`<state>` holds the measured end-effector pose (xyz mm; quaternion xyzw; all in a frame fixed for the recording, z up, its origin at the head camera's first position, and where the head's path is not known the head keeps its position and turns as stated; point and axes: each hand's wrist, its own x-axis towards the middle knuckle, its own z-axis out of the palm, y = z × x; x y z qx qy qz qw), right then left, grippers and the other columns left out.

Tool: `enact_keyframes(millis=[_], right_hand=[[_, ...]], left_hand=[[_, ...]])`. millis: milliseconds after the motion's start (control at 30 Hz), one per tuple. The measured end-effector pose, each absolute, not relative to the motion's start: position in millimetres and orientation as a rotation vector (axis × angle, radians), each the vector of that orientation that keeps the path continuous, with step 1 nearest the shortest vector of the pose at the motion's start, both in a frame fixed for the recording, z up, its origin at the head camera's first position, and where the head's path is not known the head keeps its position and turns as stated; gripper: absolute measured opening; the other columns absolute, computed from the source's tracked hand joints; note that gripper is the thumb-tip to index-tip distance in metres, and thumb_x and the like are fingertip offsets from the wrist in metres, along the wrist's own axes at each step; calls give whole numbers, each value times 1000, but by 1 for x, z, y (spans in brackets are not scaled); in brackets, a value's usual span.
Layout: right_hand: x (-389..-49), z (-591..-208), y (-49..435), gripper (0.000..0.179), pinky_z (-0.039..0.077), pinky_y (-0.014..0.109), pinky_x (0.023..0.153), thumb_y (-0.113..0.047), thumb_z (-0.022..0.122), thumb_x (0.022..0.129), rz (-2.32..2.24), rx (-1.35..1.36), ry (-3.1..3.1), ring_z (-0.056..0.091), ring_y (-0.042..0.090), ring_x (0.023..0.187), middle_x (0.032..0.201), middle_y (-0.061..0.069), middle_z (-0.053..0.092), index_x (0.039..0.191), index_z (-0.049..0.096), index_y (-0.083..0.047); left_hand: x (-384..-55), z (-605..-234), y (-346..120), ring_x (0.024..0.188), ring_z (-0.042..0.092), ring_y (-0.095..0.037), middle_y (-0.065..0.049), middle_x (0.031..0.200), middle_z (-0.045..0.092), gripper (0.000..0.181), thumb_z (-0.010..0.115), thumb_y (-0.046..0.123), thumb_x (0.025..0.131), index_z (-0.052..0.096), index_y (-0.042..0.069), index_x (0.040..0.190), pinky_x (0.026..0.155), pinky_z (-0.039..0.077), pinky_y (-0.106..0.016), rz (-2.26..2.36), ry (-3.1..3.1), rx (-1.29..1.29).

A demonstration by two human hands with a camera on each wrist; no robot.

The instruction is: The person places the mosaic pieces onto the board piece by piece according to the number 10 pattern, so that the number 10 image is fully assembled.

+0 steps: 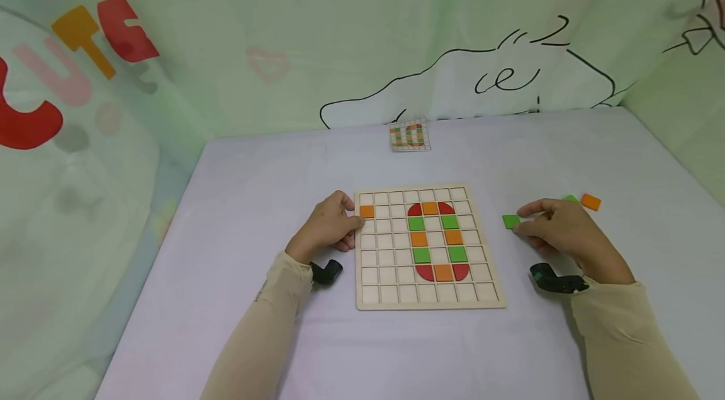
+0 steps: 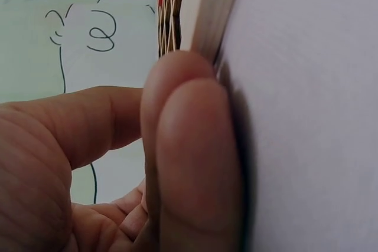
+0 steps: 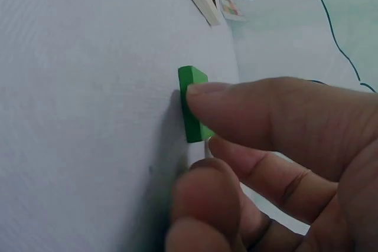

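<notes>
A wooden grid board (image 1: 396, 293) lies flat on the table, holding orange and green square tiles and red rounded corner pieces in a ring. One more orange tile (image 1: 367, 212) sits near its upper left corner. At the board's left edge my left hand (image 1: 331, 224) grips it, the thumb over the rim and fingers against the side. The left wrist view shows fingertips (image 2: 195, 140) right at the board's edge. To the right of the board, my right hand (image 1: 557, 230) pinches a green square tile (image 3: 192, 110) between thumb and fingers, close over the tabletop.
Beyond my right hand lie a loose orange tile (image 1: 591, 202) and a partly hidden green tile (image 1: 571, 199). A small pattern card (image 1: 410, 136) with a coloured grid is at the table's back edge, before a printed cloth backdrop (image 1: 362, 29).
</notes>
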<state>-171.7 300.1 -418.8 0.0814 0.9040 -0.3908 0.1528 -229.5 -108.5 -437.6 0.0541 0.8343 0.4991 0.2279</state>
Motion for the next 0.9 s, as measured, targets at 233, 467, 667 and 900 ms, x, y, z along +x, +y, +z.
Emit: enact_keyframes(millis=[233,467,667,900], right_hand=[[-172,-419,296,51,46,29,59,-26,75,95,-1093,258,2603,56,16,66,76,0,60,132,58,5],[-172,-419,289,43,50,27,61,-26,78,92,-1133,309,2631,57,17,76,89,0,66,121,63,2],[-173,-421,277,31,52,27,60,-20,74,92,-1199,336,2676,59,16,76,88,1,69,113,67,1],[-175,-423,272,33,56,26,62,-21,72,93,-1310,331,2638,63,12,74,84,-3,72,114,67,3]], left_hand=[[-230,-438,-110,51,65,-17,-16,76,67,32,67,7,97,48,2,122,49,61,-30,1383,2285,142],[-231,-438,-109,51,66,-18,-17,76,67,31,67,5,97,48,2,121,49,61,-30,1388,2281,141],[-231,-438,-109,51,65,-18,-17,75,66,32,67,5,96,48,3,121,48,60,-29,1394,2282,126],[-231,-439,-108,51,65,-17,-16,75,66,32,67,5,95,48,2,121,48,60,-29,1400,2275,115]])
